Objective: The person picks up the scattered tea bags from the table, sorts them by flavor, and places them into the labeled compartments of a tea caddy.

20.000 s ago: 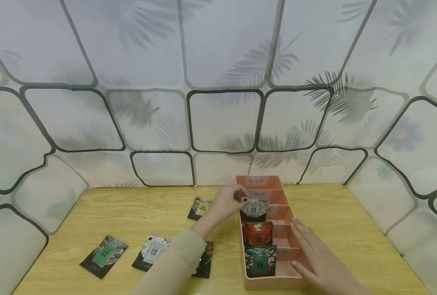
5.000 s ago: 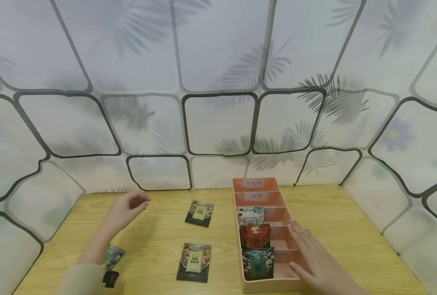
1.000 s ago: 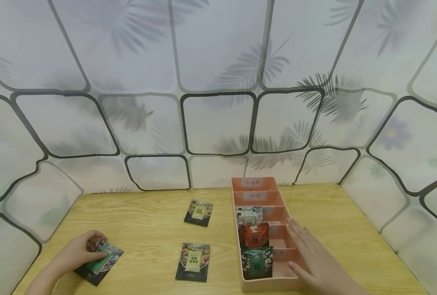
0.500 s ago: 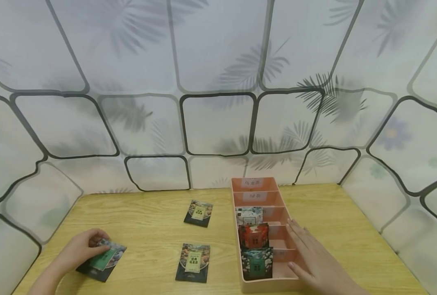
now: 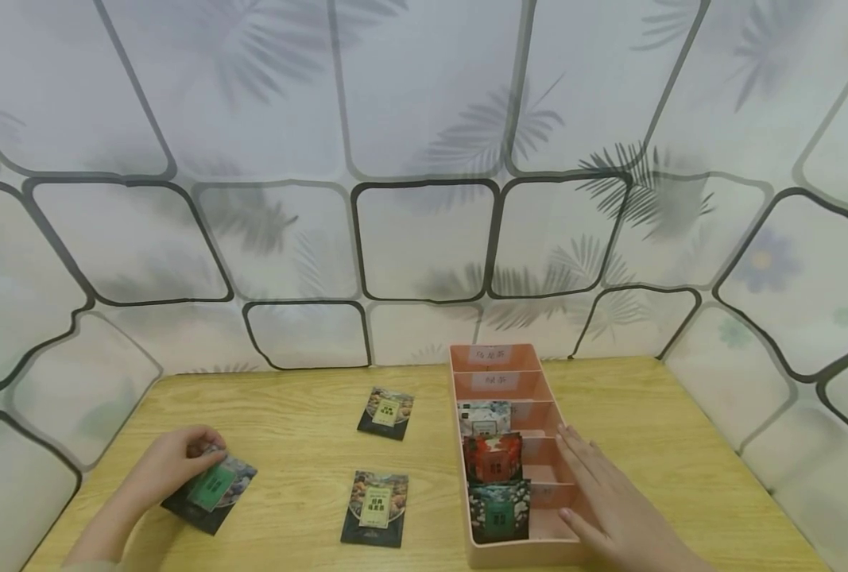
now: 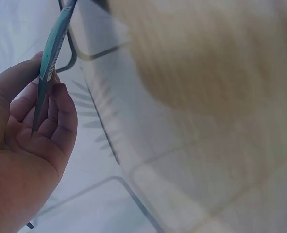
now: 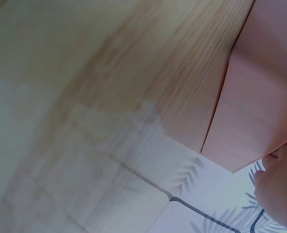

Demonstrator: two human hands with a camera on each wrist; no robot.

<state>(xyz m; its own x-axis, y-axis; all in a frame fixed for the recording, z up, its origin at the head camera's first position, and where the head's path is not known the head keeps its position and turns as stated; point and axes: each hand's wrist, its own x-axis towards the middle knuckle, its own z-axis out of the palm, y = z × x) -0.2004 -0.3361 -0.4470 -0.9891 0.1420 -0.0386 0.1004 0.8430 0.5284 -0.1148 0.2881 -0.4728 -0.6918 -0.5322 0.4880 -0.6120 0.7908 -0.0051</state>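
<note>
Possible slip or twist out of the left hand (image 5: 176,462), given a thin pinch along only one edge of the green-labelled sachet (image 5: 212,491). Could snag the near yellow-labelled sachet (image 5: 374,508) or the far yellow-labelled sachet (image 5: 386,413) if carried low across the desk (image 5: 288,445). Easy to confuse, probably, with the dark sachet (image 5: 499,511) in the nearest compartment, also green-labelled. Might skew the pink tray (image 5: 531,554) by pushing too hard with the right hand (image 5: 609,496), laid along the right rim with straight fingers, grasping nothing visibly. On the left, thumb and fingers closed on the sachet, remaining fingers loosely curled. Sachet location: above the desk's left part, well apart from the tray, apparently lifted, exact height unclear. Looks: flat, tilted, dark base, blue-grey picture, green rectangle with dark characters; slim and slightly bowed edge-on, barcode-like strip on the back.
</note>
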